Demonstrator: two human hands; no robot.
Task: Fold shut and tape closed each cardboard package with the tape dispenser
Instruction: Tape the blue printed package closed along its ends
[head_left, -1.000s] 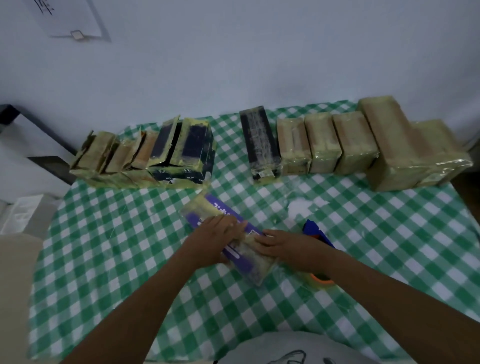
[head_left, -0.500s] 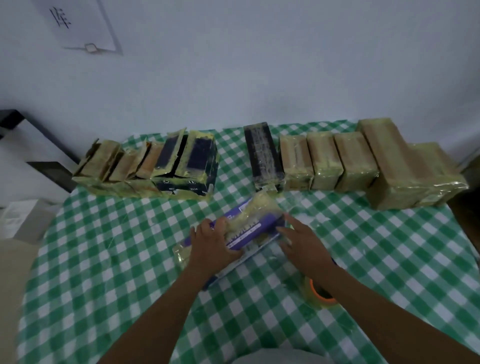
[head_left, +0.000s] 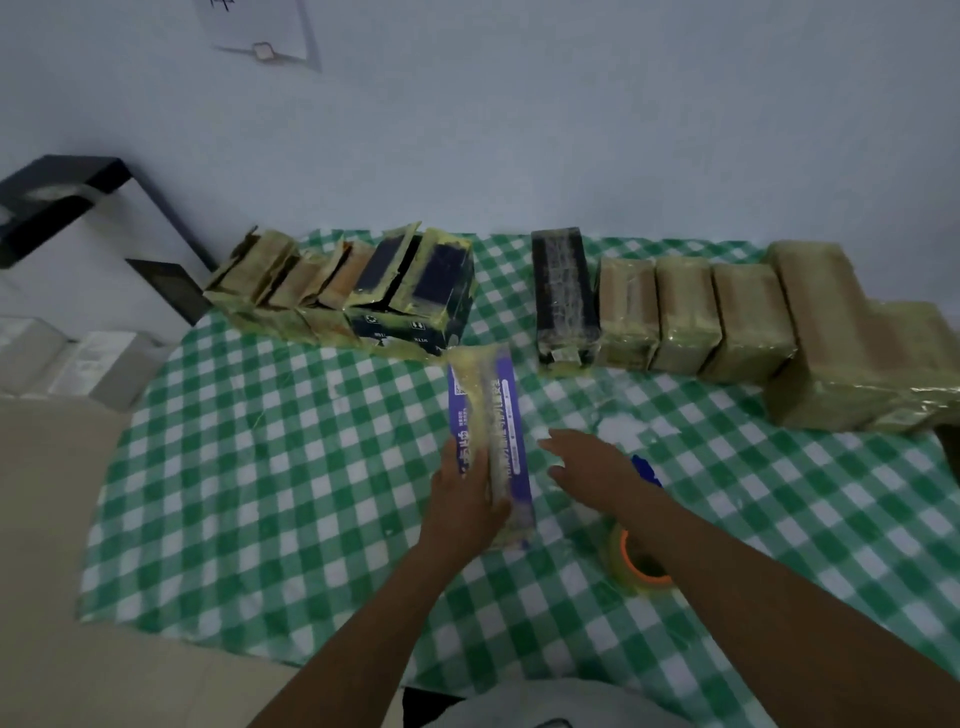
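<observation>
Purple package: the left hand grips its near end; right hand hovers just beside it, fingers spread, empty.

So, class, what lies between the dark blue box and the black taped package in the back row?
Only bare green-checked tablecloth separates the dark blue box from the black taped package, seen in the head view.

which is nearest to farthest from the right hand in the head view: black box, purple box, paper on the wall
1. purple box, just left of the right hand
2. black box, in the back row
3. paper, up on the wall
</observation>
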